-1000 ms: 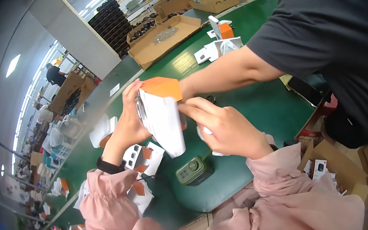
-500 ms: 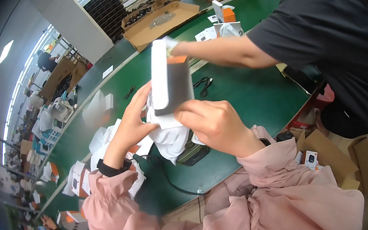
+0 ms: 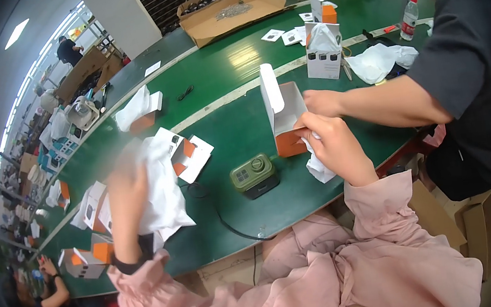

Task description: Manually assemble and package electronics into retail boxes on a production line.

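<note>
My right hand (image 3: 334,145) grips the lower edge of an open cardboard box (image 3: 289,109) with a pale grey inside, a raised white flap and an orange edge. Below those fingers shows a crumpled white wrapper (image 3: 318,166); whether they hold it too is unclear. At the left, my left hand (image 3: 128,203) is smeared by motion beside a white plastic bag (image 3: 166,194), its fingers unreadable. Between my hands a green and black boxy device (image 3: 254,176) with a round knob on top sits on the green table (image 3: 220,151). A black cable (image 3: 225,220) curves close by.
A co-worker's arm (image 3: 387,103) reaches in from the right, the hand just behind my box. Opened white-orange boxes (image 3: 195,156) lie at the left. A printed carton (image 3: 325,64), a water bottle (image 3: 409,20) and a large cardboard tray (image 3: 235,20) stand farther back.
My hands have parted: the left swung left to the white bags, the right moved right with the box, now tilted open toward me. The green device, partly covered before, is fully visible.
</note>
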A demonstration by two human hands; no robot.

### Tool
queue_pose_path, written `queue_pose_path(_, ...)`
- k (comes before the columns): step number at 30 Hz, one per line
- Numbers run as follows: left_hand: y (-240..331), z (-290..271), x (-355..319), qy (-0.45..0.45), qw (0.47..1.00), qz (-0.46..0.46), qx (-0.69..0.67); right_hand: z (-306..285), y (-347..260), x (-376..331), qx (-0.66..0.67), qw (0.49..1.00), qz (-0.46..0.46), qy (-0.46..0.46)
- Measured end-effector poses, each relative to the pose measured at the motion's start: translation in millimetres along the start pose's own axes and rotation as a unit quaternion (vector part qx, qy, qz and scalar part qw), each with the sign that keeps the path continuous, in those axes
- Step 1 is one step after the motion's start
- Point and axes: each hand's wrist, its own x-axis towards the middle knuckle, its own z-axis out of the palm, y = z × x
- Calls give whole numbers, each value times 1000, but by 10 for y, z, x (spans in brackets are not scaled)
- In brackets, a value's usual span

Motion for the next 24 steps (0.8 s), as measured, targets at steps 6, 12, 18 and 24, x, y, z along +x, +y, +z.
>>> queue_pose_path(6, 102, 928, -526, -104, 992, -15, -64, 62, 318, -63, -97, 990, 84, -57)
queue_pose_path(12, 417, 802, -436, -59, 992, -3, 109, -65, -125, -191, -52, 984, 133, 110)
queue_pose_path(18, 1470, 111, -413, -95, 838, 1, -538, 158, -431, -349, 403, 915, 5, 10)
queue_pose_path(24, 1141, 71, -545, -120, 730, -200, -643, 59, -279, -421, 457, 868, 172, -86)
